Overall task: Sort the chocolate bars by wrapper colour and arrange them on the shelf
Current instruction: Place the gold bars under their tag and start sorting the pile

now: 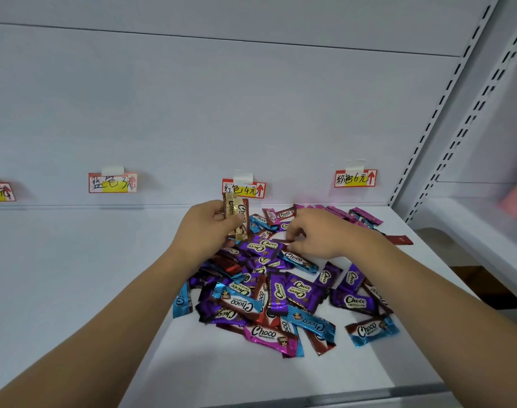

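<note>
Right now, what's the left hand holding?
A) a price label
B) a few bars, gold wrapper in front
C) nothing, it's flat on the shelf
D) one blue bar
B: the left hand grips a small upright bunch of bars, a gold wrapper in front and a red one behind, raised above the mixed pile on the shelf.

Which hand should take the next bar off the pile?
Right, most likely. The right hand already rests on the pile of chocolate bars, fingers pinched at a red wrapper. The left hand is occupied, gripping a few gathered bars upright below the red price tag.
</note>
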Demonstrator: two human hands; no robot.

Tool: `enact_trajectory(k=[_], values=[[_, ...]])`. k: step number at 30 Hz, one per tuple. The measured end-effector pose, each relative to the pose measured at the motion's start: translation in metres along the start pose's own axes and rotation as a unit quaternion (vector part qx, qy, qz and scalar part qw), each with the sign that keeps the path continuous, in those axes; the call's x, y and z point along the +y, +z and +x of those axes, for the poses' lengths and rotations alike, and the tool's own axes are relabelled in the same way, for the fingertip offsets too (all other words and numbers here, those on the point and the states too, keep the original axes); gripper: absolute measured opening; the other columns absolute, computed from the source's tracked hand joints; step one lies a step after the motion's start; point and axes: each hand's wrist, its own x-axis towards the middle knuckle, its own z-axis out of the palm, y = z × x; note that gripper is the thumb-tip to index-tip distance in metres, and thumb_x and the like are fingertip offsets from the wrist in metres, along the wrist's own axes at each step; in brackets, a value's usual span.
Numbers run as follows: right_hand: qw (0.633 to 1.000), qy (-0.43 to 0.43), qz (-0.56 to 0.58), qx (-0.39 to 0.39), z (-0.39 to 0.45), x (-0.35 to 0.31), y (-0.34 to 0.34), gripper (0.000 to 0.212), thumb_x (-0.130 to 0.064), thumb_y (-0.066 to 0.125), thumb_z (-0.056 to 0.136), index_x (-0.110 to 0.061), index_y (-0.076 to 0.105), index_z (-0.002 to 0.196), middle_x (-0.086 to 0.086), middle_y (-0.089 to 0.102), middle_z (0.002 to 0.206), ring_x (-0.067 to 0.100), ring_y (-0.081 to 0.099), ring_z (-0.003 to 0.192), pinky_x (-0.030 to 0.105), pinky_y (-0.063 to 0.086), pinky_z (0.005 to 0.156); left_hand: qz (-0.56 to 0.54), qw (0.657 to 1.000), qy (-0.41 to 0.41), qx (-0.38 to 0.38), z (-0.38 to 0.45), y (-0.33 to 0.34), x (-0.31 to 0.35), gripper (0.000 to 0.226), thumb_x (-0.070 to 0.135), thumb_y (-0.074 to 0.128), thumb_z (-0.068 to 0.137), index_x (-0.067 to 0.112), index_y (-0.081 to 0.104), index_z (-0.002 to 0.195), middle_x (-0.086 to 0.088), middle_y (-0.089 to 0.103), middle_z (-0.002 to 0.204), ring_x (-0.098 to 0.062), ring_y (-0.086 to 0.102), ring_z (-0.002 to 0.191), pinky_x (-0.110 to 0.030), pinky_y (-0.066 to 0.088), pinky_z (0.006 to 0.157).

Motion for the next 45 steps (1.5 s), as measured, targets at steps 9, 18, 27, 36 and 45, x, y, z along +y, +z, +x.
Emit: enact_trajectory(k=[9,18,27,36,45], values=[[0.951,0.071,0.234,0.19,-0.014,-0.017,-0.013,0.008,-0.025,0.076,0.092,-0.028,0.079,0.098,-0.012,0.076,0.09,0.006,0.071,0.086,0.027,0.055,0.078,-0.112,0.989,-0.09,-0.017,-0.005,0.001,0.002,0.02,0.01,0.065,0.101,0.009,0.066,0.121,-0.012,0.077,0.109,-0.03,0.079,0.086,-0.04,0.065,0.077],[0.929,0.034,0.272,0.248,-0.019,-0.063,0.005,0.016,-0.022,0.069,0.098,-0.024,0.079,0.11,-0.005,0.079,0.097,0.012,0.075,0.085,0.037,0.063,0.085,-0.151,0.987,-0.049,0.029,-0.025,0.005,0.015,0.017,0.01,0.075,0.094,0.01,0.072,0.11,-0.007,0.08,0.092,-0.021,0.079,0.08,-0.028,0.063,0.063],[0.993,0.027,-0.108,0.036,-0.012,-0.007,0.037,0.056,-0.066,0.022,0.105,-0.049,0.03,0.158,-0.003,0.019,0.172,0.03,0.005,0.16,0.057,0.009,0.128,-0.08,0.991,-0.106,-0.005,-0.029,-0.021,-0.001,0.015,0.01,0.077,0.092,0.009,0.071,0.106,-0.009,0.078,0.098,-0.021,0.079,0.078,-0.027,0.062,0.06],[0.99,-0.077,-0.075,0.091,-0.024,-0.012,0.029,0.078,-0.081,0.022,0.091,-0.038,0.054,0.148,-0.001,0.043,0.16,0.024,0.031,0.15,0.05,0.03,0.122,-0.036,0.994,-0.098,-0.014,-0.019,-0.016,-0.005,0.015,0.012,0.077,0.093,0.01,0.071,0.106,-0.008,0.077,0.102,-0.021,0.079,0.081,-0.03,0.064,0.065],[0.991,-0.034,0.017,0.127,-0.018,0.013,0.031,0.037,-0.048,0.048,0.105,-0.032,0.069,0.131,-0.006,0.061,0.129,0.019,0.049,0.125,0.044,0.044,0.107,-0.004,0.995,-0.097,-0.017,-0.02,-0.026,-0.008,0.016,0.016,0.077,0.093,0.013,0.068,0.107,-0.006,0.077,0.103,-0.019,0.079,0.08,-0.029,0.064,0.062]])
